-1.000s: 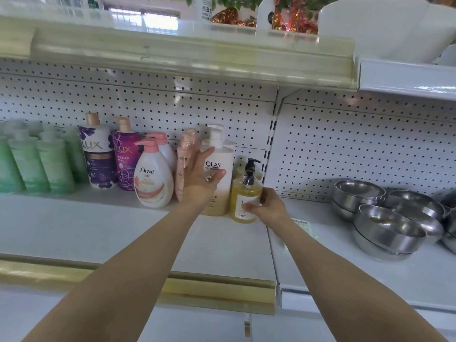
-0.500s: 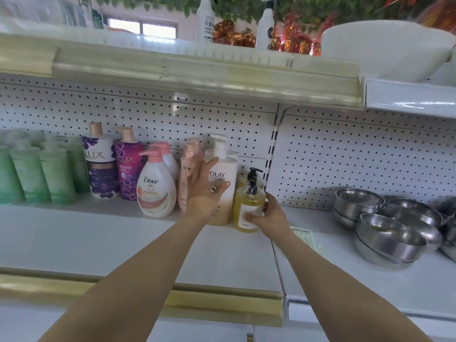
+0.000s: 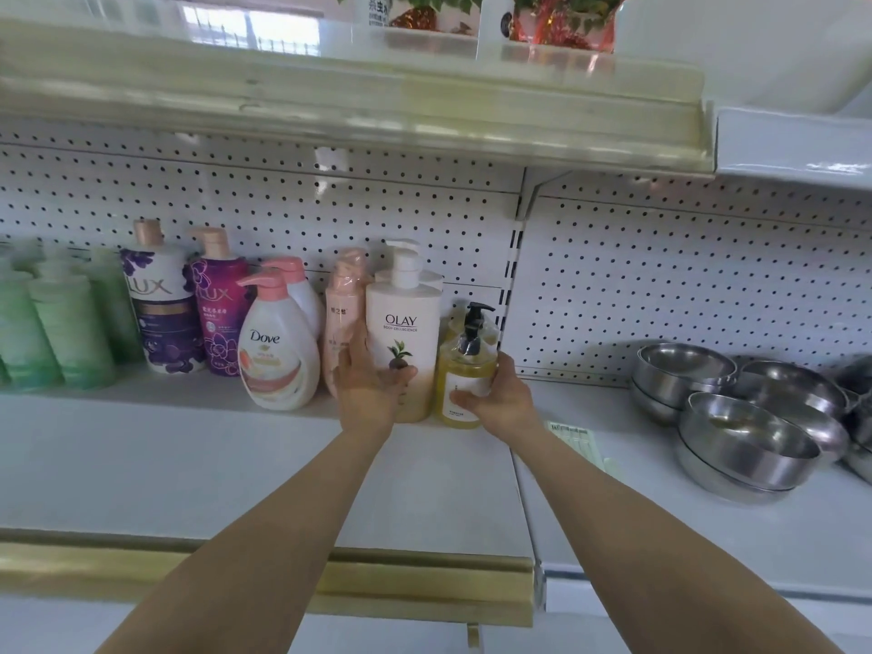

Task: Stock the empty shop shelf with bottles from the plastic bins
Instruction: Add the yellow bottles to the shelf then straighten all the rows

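A white Olay pump bottle (image 3: 403,318) stands on the white shelf (image 3: 236,464), and my left hand (image 3: 370,387) grips its lower part with the thumb across the front. To its right stands a yellow pump bottle (image 3: 467,365) with a black pump, held low around its label by my right hand (image 3: 500,398). A pink wrapped bottle (image 3: 344,309) stands just left of the Olay bottle, partly behind my left hand. Further left are a Dove bottle (image 3: 276,351), two Lux bottles (image 3: 163,309) and several green bottles (image 3: 61,328).
Stacked steel bowls (image 3: 745,441) fill the right shelf section. A price tag (image 3: 575,441) lies on the shelf behind my right wrist. An upper shelf (image 3: 354,106) overhangs the bottles. A gold rail (image 3: 415,587) edges the shelf front. Pegboard backs the row.
My left hand has slid down the Olay bottle from its middle to its base, uncovering the label. My right hand stays on the yellow bottle. The view has tilted slightly.
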`<act>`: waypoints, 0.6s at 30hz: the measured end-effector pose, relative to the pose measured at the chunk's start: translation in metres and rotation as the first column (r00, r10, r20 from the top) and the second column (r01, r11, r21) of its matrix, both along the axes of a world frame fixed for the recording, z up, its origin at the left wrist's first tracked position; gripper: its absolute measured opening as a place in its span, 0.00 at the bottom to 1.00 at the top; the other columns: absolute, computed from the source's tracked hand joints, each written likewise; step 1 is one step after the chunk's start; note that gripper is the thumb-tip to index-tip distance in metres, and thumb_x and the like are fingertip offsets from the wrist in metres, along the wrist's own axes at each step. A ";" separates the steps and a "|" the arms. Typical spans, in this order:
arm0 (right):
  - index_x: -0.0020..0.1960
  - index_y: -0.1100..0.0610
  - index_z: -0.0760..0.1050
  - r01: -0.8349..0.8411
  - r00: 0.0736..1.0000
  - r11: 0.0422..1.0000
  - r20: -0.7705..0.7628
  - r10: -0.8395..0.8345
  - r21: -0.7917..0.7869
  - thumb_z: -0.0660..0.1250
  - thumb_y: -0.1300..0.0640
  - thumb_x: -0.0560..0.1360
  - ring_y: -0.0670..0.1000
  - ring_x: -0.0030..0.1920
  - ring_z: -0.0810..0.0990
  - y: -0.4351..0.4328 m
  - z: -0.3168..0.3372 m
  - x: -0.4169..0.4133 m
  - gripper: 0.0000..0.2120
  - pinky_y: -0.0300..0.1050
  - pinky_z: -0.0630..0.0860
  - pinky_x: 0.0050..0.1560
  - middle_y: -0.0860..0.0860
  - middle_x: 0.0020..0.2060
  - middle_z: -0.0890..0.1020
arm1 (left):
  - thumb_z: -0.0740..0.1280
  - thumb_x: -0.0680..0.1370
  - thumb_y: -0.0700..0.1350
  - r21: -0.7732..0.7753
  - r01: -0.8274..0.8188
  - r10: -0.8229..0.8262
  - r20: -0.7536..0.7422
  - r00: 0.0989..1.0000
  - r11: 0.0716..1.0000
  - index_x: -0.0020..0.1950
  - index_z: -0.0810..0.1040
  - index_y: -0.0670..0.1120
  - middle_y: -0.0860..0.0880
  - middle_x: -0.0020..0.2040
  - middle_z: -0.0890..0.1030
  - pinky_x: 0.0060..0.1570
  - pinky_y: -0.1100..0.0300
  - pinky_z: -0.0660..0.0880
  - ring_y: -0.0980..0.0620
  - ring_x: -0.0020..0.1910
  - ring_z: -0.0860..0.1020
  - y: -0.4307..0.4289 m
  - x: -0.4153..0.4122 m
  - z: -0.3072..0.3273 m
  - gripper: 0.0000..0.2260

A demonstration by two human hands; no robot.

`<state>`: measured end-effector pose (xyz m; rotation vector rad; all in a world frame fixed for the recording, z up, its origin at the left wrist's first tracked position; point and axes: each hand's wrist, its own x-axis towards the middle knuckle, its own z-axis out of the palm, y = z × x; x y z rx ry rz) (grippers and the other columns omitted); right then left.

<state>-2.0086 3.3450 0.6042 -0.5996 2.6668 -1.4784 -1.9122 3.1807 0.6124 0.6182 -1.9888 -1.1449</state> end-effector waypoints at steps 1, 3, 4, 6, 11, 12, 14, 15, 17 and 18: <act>0.72 0.51 0.61 0.002 1.000 1.000 -0.002 -0.001 0.017 0.79 0.49 0.67 0.52 0.56 0.77 -0.001 0.000 -0.002 0.40 0.44 0.73 0.52 0.47 0.56 0.78 | 0.78 0.71 0.45 0.001 0.003 -0.003 -0.009 1.000 1.000 0.80 0.57 0.47 0.43 0.73 0.69 0.69 0.45 0.67 0.41 0.70 0.69 -0.001 -0.001 0.000 0.43; 0.70 0.51 0.62 0.005 1.000 0.999 -0.004 -0.005 0.037 0.80 0.47 0.66 0.50 0.53 0.75 -0.002 0.000 -0.006 0.40 0.44 0.73 0.51 0.46 0.53 0.77 | 0.78 0.70 0.45 -0.023 -0.015 0.015 -0.001 1.000 1.000 0.79 0.58 0.46 0.43 0.73 0.70 0.69 0.45 0.66 0.42 0.70 0.69 0.000 -0.004 0.001 0.42; 0.70 0.51 0.62 0.006 1.000 0.999 -0.003 -0.006 0.043 0.80 0.47 0.66 0.49 0.52 0.75 -0.002 0.000 -0.007 0.40 0.44 0.73 0.50 0.45 0.52 0.76 | 0.78 0.70 0.45 -0.028 -0.024 0.025 0.006 1.000 0.999 0.79 0.59 0.46 0.44 0.73 0.70 0.69 0.45 0.66 0.42 0.70 0.69 0.000 -0.004 0.002 0.42; 0.69 0.51 0.61 0.008 1.000 0.999 -0.002 -0.008 0.048 0.80 0.47 0.65 0.49 0.52 0.75 -0.002 0.000 -0.008 0.40 0.44 0.72 0.49 0.45 0.52 0.76 | 0.77 0.70 0.45 -0.017 -0.036 0.037 0.015 0.999 0.999 0.78 0.59 0.47 0.44 0.72 0.71 0.68 0.45 0.67 0.42 0.69 0.70 0.001 -0.005 0.003 0.42; 0.70 0.51 0.61 -0.002 0.999 0.998 0.039 0.000 0.055 0.79 0.48 0.67 0.50 0.54 0.76 -0.002 0.004 -0.005 0.40 0.43 0.71 0.49 0.46 0.54 0.76 | 0.76 0.70 0.46 0.008 -0.076 0.076 0.061 0.995 0.997 0.78 0.59 0.48 0.43 0.69 0.73 0.66 0.49 0.67 0.41 0.67 0.70 0.006 -0.006 0.006 0.40; 0.71 0.52 0.61 -0.005 0.999 0.998 0.049 0.002 0.058 0.79 0.49 0.67 0.51 0.57 0.76 -0.002 0.006 -0.004 0.39 0.43 0.72 0.50 0.47 0.56 0.77 | 0.76 0.70 0.46 0.027 -0.076 0.074 0.068 0.995 0.997 0.78 0.59 0.48 0.43 0.68 0.73 0.65 0.51 0.67 0.41 0.67 0.70 0.006 -0.007 0.007 0.41; 0.72 0.52 0.62 0.002 0.999 0.999 0.053 -0.004 0.038 0.80 0.51 0.67 0.53 0.62 0.77 -0.004 0.011 0.001 0.40 0.43 0.73 0.54 0.49 0.60 0.78 | 0.76 0.70 0.46 0.070 -0.045 0.040 0.072 0.997 0.997 0.78 0.58 0.49 0.43 0.65 0.77 0.64 0.53 0.68 0.42 0.66 0.72 0.004 -0.008 0.006 0.41; 0.73 0.52 0.62 0.014 0.999 1.000 0.034 -0.014 0.016 0.80 0.51 0.67 0.53 0.64 0.76 -0.006 0.015 0.003 0.41 0.43 0.73 0.57 0.49 0.62 0.77 | 0.77 0.69 0.46 0.100 -0.019 0.013 0.065 0.998 0.995 0.78 0.58 0.50 0.44 0.64 0.77 0.64 0.52 0.70 0.42 0.65 0.74 0.002 -0.007 0.007 0.42; 0.77 0.53 0.60 0.070 0.996 0.997 -0.055 -0.071 -0.023 0.80 0.48 0.67 0.53 0.70 0.71 -0.011 0.027 0.011 0.46 0.46 0.71 0.66 0.52 0.70 0.72 | 0.79 0.69 0.47 0.117 0.021 -0.024 0.021 0.999 0.993 0.78 0.59 0.49 0.43 0.68 0.73 0.64 0.49 0.72 0.43 0.66 0.74 -0.002 -0.002 0.007 0.43; 0.78 0.53 0.58 0.118 0.988 0.992 -0.099 -0.122 -0.047 0.80 0.45 0.67 0.53 0.73 0.68 -0.014 0.034 0.016 0.48 0.47 0.69 0.70 0.52 0.73 0.69 | 0.79 0.69 0.47 0.102 0.017 -0.016 -0.005 1.000 0.995 0.78 0.60 0.48 0.43 0.69 0.71 0.65 0.48 0.72 0.44 0.66 0.73 -0.006 0.003 0.007 0.43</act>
